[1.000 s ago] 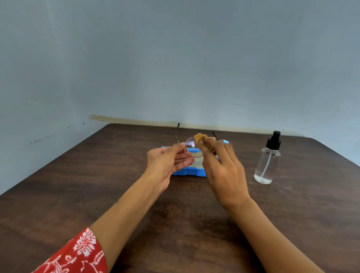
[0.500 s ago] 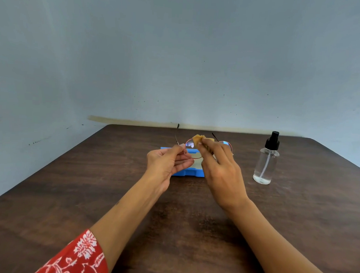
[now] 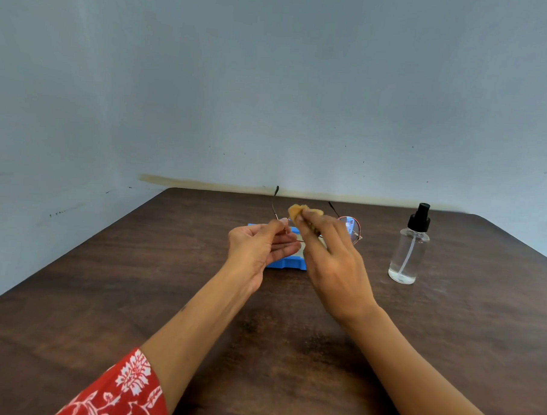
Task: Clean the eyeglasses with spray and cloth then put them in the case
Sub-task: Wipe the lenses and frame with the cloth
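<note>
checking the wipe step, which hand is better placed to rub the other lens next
Right. The right hand already pinches the cloth at the eyeglasses, while the left hand holds the frame by its left side.

Both forearms reach forward from the bottom edge and converge near the middle, the left one bare below a red sleeve with a white flower print (image 3: 113,391). The left hand (image 3: 258,249) is turned palm inward, its thumb and forefinger pinched together at the top and the other fingers loosely extended toward the right. The right hand (image 3: 332,257) shows its back to the camera, fingers stretched forward and upward with the fingertips (image 3: 300,219) pinched together.
</note>
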`<state>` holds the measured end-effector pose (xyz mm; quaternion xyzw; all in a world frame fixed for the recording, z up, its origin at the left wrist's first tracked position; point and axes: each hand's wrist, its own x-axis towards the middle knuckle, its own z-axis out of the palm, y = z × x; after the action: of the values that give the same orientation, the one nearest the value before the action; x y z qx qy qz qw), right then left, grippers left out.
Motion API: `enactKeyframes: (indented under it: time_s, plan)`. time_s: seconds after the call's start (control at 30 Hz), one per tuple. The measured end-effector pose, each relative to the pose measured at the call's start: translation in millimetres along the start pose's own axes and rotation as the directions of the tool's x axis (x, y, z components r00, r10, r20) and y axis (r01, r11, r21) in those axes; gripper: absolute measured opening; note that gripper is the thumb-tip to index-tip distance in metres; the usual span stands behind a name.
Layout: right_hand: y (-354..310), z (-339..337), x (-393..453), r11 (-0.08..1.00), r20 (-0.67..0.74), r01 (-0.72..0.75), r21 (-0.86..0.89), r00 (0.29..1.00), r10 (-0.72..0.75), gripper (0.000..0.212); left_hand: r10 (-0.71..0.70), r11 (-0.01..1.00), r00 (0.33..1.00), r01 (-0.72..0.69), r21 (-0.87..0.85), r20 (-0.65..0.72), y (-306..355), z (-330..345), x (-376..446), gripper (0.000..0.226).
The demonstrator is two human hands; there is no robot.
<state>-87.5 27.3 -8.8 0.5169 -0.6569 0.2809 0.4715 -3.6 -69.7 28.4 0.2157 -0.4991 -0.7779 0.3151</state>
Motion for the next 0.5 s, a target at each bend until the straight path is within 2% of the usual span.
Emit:
enactKeyframes:
  time_s: [0.13, 0.3, 0.5]
  plan:
    - [-2.7, 3.9, -4.5, 0.997, 0.077, 0.051, 0.059, 0.995, -0.056, 0.033, 0.015, 1.0, 1.0, -0.015, -0.008, -0.025, 1.4, -3.6, 2.3, 0.01]
    - [5.9, 0.5, -3.5, 0.999, 0.028, -0.036, -0.026, 0.999, 0.037, 0.039, -0.006, 1.0, 0.999, 0.006, 0.003, -0.035, 1.8, -4.0, 4.3, 0.011]
    - [-4.8, 4.9, -3.8, 0.999, 0.048, 0.037, 0.01, 0.998, -0.037, 0.034, 0.011, 1.0, 1.0, -0.011, -0.019, -0.026, 0.0, -1.5, 1.0, 0.009]
